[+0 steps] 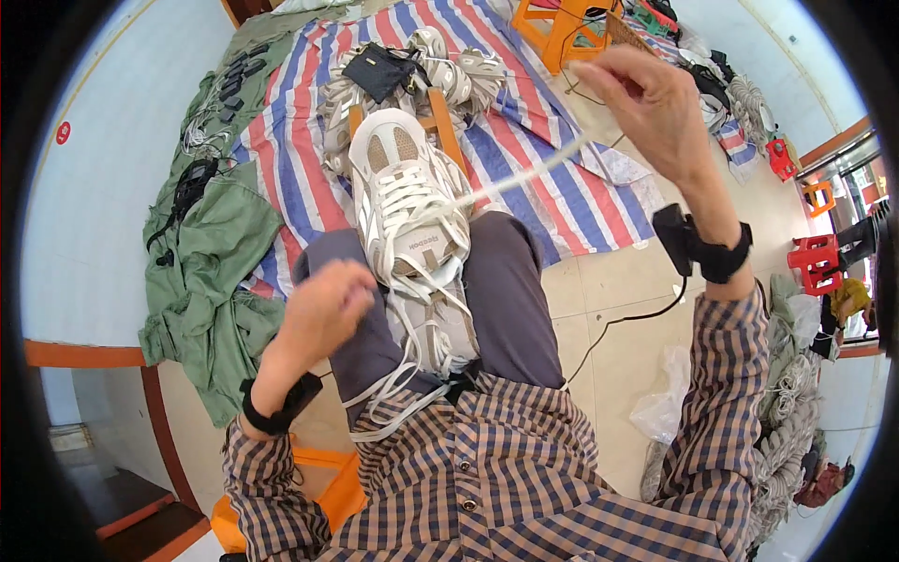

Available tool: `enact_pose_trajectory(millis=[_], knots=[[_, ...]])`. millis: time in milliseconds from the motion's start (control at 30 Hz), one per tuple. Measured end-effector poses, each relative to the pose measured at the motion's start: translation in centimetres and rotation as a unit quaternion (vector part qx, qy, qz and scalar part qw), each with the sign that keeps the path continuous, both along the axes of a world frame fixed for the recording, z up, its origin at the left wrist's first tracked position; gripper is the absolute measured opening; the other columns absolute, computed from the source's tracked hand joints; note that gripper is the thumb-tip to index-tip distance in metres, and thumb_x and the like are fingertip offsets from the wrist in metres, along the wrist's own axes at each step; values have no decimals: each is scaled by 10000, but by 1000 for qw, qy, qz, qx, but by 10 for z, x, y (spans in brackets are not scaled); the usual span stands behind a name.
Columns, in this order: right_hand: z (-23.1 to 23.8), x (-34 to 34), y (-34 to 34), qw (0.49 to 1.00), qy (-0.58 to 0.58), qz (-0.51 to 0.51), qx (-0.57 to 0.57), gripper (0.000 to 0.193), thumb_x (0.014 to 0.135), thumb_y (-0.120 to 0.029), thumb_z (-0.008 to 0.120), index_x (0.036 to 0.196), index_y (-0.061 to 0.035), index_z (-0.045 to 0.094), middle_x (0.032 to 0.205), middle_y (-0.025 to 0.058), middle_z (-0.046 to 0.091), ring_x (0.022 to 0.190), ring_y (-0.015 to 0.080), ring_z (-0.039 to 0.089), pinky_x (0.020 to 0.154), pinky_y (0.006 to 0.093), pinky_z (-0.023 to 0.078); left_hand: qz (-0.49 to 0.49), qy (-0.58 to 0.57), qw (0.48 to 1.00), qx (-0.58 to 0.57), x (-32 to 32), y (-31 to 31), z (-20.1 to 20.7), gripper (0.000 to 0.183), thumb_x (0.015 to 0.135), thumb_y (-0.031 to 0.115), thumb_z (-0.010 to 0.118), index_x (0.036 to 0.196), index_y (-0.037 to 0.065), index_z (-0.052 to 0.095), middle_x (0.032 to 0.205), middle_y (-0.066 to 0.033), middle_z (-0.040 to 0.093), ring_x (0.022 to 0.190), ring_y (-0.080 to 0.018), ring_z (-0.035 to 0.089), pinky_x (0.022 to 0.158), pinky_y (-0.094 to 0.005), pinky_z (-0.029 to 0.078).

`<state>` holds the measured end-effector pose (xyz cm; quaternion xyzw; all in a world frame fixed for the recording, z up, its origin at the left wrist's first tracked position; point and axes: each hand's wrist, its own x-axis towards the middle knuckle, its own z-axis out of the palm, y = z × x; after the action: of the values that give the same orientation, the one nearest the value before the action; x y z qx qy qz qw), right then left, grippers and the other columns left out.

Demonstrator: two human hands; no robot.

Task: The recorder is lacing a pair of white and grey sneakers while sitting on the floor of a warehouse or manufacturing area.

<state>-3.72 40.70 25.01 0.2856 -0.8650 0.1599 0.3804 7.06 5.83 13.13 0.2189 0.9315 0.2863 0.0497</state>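
Observation:
A white and beige sneaker (381, 140) rests between my thighs, its toe pointing away from me. White laces cross its front, and long loose ends of shoelace (412, 361) hang over a second pale shoe (449, 342) below it and onto my lap. My right hand (655, 108) is raised at the upper right, fingers curled and closed on a white shoelace (534, 173). That lace runs taut and slightly blurred from the sneaker's tongue to the hand. My left hand (328, 309) hovers beside the sneaker's left side, fingers curled together and slightly blurred; anything inside them is hidden.
A wooden frame (448, 136) stands behind the sneaker. Beyond it, more sneakers (449, 80) and a black pouch (379, 70) lie on a striped sheet (538, 211). Green cloth (211, 290) spreads at left. An orange stool (562, 33) stands at the back; piled laces (787, 431) lie right.

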Motion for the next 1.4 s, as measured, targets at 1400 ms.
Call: enact_pose_trajectory(millis=[1400], knots=[[-136, -43, 54, 799, -427, -44, -421, 244, 896, -281, 565, 864, -44, 615, 619, 71, 610, 617, 251, 631, 552, 385, 496, 70, 94, 992, -55, -63, 58, 14, 289, 660, 10, 607, 920, 64, 494, 801, -89, 485, 681, -253, 495, 627, -339, 419]])
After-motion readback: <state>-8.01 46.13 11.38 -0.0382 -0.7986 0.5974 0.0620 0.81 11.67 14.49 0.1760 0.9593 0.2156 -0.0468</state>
